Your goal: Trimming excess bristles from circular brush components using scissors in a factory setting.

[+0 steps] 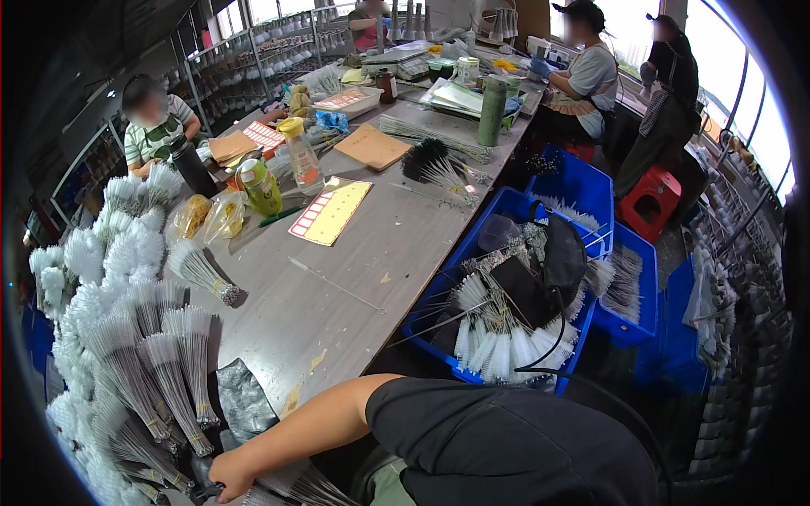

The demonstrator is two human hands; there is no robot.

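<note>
Where the right hand (232,477) lies: at the lower left of the frame, just beside the wire-stemmed brush bundles (173,367) that fan across the near end of the surface (278,312).
Fingers (218,485): curled inward with little gap showing, against something dark; whether they grip it, one cannot tell.
Bare forearm (312,424): slopes down leftward from the bottom centre, elbow bent and raised outward, the hand lower than the elbow.
Dark sleeve (498,430): fills the lower right, so the arm seems to cross in front of the person's body.
Left hand: out of view, its hold unknown.
Brush bundles' direction: bristles toward the upper left, stem ends toward the lower right, probably so the stems face the person and the bristles escape crushing.
White bristle heap (93,295): banked along the left edge, perhaps to keep the soft heads together.
Blue bin (515,205): right of centre, beside the surface, likely placed within reach; it holds more brushes.
</note>
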